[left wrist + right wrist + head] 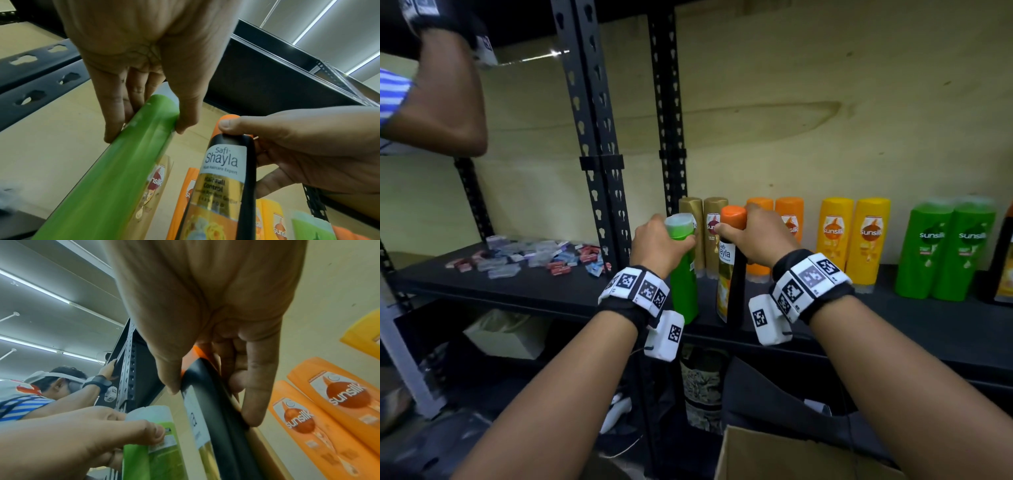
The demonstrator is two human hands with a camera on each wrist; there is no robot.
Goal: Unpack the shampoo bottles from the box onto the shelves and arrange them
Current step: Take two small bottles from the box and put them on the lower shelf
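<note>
— At the shelf point(893, 329) front, about six o'clock from the gold pair point(703, 236): left hand point(657, 245) clasps a green bottle point(683, 274), right hand point(760, 236) the black Shayla bottle point(729, 274).

— Best lower each upright, labels outward, beside matching colours.

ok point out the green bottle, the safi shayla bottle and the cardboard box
green bottle point(683, 274): head view, on its green body below the left hand
Safi Shayla bottle point(223, 164): left wrist view, on its front label
cardboard box point(774, 459): head view, on its near flap

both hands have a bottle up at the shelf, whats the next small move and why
Probably set the green bottle in the left hand down beside the green pair on the right; bottles on the shelf stand grouped by colour.
</note>
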